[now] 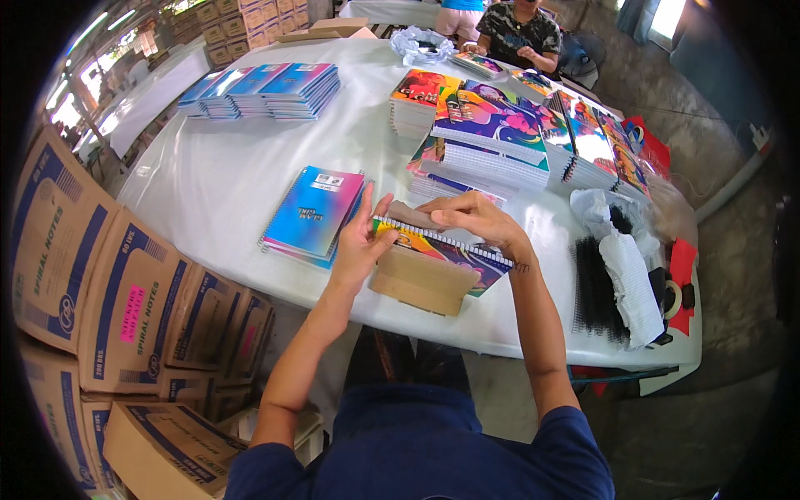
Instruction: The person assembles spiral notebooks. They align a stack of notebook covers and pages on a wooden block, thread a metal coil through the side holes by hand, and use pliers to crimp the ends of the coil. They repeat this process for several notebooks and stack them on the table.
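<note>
Above the table's near edge I hold a spiral notebook (pixel 442 254) tilted, its bound edge upward. The cover is yellow, orange and purple, and a brown cardboard sheet (pixel 422 283) hangs on the side facing me. My left hand (pixel 364 237) grips the left end, thumb in front and fingers behind. My right hand (pixel 477 218) is bent over the bound edge, its fingers on a grey-brown flap (pixel 414 217) behind it; its fingertips are partly hidden. A dark coil end (pixel 522 267) sticks out at the right. Left of the notebook lies a small stack of blue-and-pink spiral notebooks (pixel 312 208).
Stacks of colourful notebooks (pixel 492 158) stand beyond my hands. Blue notebook piles (pixel 262 87) sit at the far left. Black spiral coils (pixel 593 287) and white wrapping (pixel 627 279) lie at the right, near a tape roll (pixel 672 300). Cartons (pixel 133 300) crowd the left side. A person (pixel 518 42) sits opposite.
</note>
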